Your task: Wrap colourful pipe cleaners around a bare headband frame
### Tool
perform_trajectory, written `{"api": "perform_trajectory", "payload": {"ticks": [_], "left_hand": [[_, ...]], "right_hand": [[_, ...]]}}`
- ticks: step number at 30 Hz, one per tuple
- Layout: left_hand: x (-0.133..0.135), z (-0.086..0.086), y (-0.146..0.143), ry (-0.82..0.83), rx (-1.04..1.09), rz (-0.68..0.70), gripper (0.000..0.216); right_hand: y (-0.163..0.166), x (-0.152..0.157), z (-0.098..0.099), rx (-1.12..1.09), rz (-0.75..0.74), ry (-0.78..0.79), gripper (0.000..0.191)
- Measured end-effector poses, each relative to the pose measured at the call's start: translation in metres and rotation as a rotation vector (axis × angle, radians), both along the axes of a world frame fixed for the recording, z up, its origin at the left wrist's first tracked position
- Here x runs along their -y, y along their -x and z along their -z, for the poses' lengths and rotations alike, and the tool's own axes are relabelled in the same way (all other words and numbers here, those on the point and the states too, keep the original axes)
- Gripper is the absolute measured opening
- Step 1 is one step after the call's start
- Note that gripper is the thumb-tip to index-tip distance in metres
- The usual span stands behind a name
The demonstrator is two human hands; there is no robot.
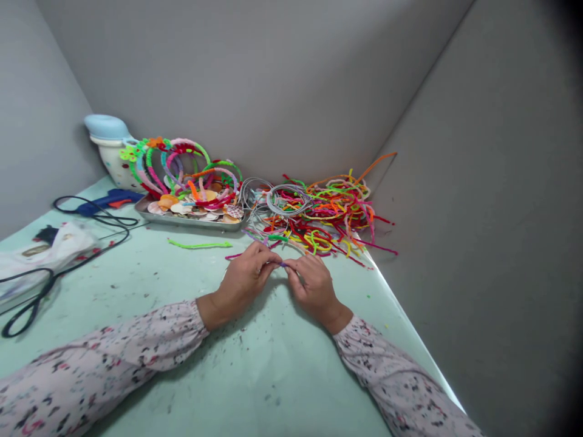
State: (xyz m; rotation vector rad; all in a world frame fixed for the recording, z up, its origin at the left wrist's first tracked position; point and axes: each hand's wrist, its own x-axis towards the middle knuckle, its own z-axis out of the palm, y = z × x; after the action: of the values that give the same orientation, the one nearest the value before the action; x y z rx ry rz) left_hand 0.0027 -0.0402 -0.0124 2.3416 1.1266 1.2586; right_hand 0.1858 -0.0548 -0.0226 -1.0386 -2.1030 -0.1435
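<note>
My left hand and my right hand meet fingertip to fingertip above the table. Between them runs a purple pipe cleaner, pinched by both; most of its length is hidden by my fingers. Just beyond my hands spreads a tangled pile of coloured pipe cleaners in red, orange, yellow, green and pink. Coiled grey wire rests on the left part of that pile. A single green pipe cleaner lies apart on the table, left of my left hand.
Behind to the left, a metal tray holds shells and several fuzzy headbands. A white pot with a blue lid, a blue glue gun, a black cable and a plastic bag are farther left. Grey walls enclose the table.
</note>
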Motion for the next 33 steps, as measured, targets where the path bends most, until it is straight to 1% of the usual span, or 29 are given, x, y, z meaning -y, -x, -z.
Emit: {"api": "perform_trajectory", "payload": {"ticks": [8, 17, 24, 33], "left_hand": [[0.0007, -0.0009, 0.0012, 0.017, 0.002, -0.01, 0.011], [0.0011, -0.0011, 0.0022, 0.045, -0.119, -0.022, 0.011], [0.0005, 0.0004, 0.0013, 0.023, -0.09, -0.014, 0.012], [-0.0003, 0.0008, 0.0028, 0.03, -0.184, -0.023, 0.014]], "right_hand": [[-0.0001, 0.0006, 0.0001, -0.011, 0.001, 0.006, 0.017], [-0.0007, 0.0005, 0.0005, 0.009, -0.009, 0.013, 0.018], [-0.0011, 0.0003, 0.0005, 0.011, 0.005, 0.006, 0.018], [-0.0012, 0.0005, -0.0001, 0.034, -0.009, 0.008, 0.019]]}}
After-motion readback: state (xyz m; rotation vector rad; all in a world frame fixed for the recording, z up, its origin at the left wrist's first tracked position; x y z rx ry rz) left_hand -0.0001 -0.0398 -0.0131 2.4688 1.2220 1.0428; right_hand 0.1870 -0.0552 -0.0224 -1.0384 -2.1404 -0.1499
